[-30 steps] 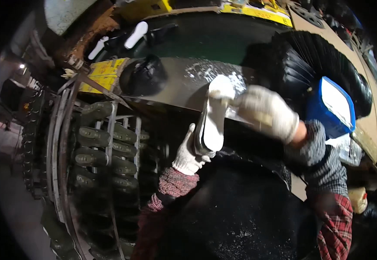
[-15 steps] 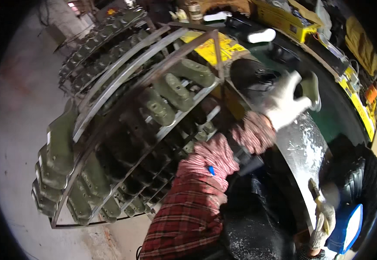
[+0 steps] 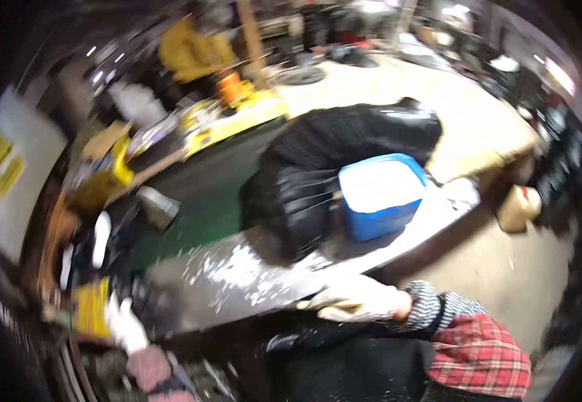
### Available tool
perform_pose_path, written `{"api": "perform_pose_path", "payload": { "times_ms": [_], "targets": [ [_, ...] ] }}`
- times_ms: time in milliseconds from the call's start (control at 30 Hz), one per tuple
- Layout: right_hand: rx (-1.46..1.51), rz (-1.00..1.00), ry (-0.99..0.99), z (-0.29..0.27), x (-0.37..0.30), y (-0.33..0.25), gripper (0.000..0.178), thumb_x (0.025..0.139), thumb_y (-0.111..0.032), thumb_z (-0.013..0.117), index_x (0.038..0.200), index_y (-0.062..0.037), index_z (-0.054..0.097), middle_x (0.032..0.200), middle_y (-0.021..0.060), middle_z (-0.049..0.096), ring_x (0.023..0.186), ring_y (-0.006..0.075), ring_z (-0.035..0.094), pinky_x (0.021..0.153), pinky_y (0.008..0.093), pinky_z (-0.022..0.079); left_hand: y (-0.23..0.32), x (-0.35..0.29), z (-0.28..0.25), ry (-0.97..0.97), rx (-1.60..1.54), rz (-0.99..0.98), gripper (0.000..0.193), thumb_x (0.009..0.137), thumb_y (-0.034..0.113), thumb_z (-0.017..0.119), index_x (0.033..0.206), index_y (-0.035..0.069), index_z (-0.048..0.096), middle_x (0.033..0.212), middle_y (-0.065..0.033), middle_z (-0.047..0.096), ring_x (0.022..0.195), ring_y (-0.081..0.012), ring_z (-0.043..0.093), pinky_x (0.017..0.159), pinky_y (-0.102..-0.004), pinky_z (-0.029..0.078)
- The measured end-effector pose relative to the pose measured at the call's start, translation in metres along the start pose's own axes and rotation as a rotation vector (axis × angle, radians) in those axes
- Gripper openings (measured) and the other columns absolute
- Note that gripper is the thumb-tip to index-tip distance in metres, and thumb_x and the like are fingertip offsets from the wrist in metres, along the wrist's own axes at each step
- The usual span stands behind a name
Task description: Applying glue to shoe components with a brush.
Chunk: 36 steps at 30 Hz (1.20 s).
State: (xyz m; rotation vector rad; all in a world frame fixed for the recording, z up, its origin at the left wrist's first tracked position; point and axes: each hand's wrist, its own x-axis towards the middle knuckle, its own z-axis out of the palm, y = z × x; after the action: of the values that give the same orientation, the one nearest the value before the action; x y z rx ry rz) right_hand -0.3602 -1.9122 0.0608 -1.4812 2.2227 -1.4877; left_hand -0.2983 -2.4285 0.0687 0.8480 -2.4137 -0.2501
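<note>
My left hand (image 3: 127,327), in a white glove, is at the lower left beside a yellow printed sheet (image 3: 91,308). Its blurred fingers are apart, and nothing shows in them. Gloved as well, my right hand (image 3: 354,299) reaches to the near edge of a metal-topped table (image 3: 231,285) spotted with white. Its fingers stretch left, with stained tips and no object visible in them. Beyond it stands a blue tub (image 3: 379,214) with white contents, against a curved row of black ribbed pieces (image 3: 304,161). A grey-green piece (image 3: 158,208) lies on the dark green surface (image 3: 204,224).
White sole-shaped pieces (image 3: 101,240) lie at the left near a yellow box (image 3: 100,191). A pale board (image 3: 405,90) spreads behind the black pieces. On the floor at right stands a tan jug (image 3: 520,208). Part of a metal rack (image 3: 77,368) shows at lower left.
The view has swung right, from the rack of olive boot-shaped pieces to the table. My left hand is now at lower left, away from the grey-green piece. My right hand stays by the table edge.
</note>
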Motion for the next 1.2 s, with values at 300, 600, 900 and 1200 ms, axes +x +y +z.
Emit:
{"api": "perform_pose_path", "payload": {
  "times_ms": [300, 600, 900, 1200],
  "targets": [
    [-0.122, -0.048, 0.570, -0.079, -0.055, -0.014, 0.027, 0.091, -0.007, 0.067, 0.118, -0.0032, 0.065, 0.103, 0.0108, 0.066, 0.095, 0.0233, 0.065, 0.085, 0.0335, 0.052, 0.146, -0.106, -0.054, -0.388, 0.274, 0.892, 0.036, 0.094, 0.036, 0.064, 0.115, 0.008, 0.068, 0.102, -0.0167, 0.068, 0.096, -0.0317, 0.062, 0.089, -0.0420, 0.049],
    [-0.550, 0.375, 0.763, -0.186, -0.053, -0.001, 0.024, 0.088, -0.032, 0.072, 0.087, -0.0087, 0.070, 0.078, 0.0131, 0.070, 0.070, 0.0294, 0.069, 0.064, 0.0348, 0.056, 0.153, -0.136, -0.015, -0.468, -0.303, 0.446, 0.052, 0.091, 0.022, 0.067, 0.135, 0.000, 0.051, 0.132, -0.0216, 0.056, 0.116, -0.0325, 0.058, 0.102, -0.0393, 0.045],
    [-0.684, 0.205, 0.699, -0.170, -0.085, 0.002, 0.014, 0.089, -0.022, 0.070, 0.089, -0.0087, 0.065, 0.076, 0.0134, 0.067, 0.068, 0.0300, 0.067, 0.063, 0.0362, 0.054, 0.175, -0.114, -0.018, -0.497, -0.156, 0.055, 0.042, 0.091, 0.011, 0.059, 0.130, -0.003, 0.058, 0.121, -0.0202, 0.064, 0.106, -0.0323, 0.063, 0.097, -0.0393, 0.047],
    [0.014, 0.137, 0.779, -0.094, -0.039, -0.032, 0.020, 0.094, -0.010, 0.063, 0.109, 0.0025, 0.066, 0.090, 0.0066, 0.068, 0.079, 0.0108, 0.061, 0.072, 0.0254, 0.051, 0.119, -0.204, 0.013, -0.280, -0.755, 0.246, 0.017, 0.091, 0.015, 0.067, 0.092, -0.002, 0.067, 0.079, -0.0041, 0.060, 0.067, -0.0156, 0.053, 0.061, -0.0310, 0.040]
  ]
}}
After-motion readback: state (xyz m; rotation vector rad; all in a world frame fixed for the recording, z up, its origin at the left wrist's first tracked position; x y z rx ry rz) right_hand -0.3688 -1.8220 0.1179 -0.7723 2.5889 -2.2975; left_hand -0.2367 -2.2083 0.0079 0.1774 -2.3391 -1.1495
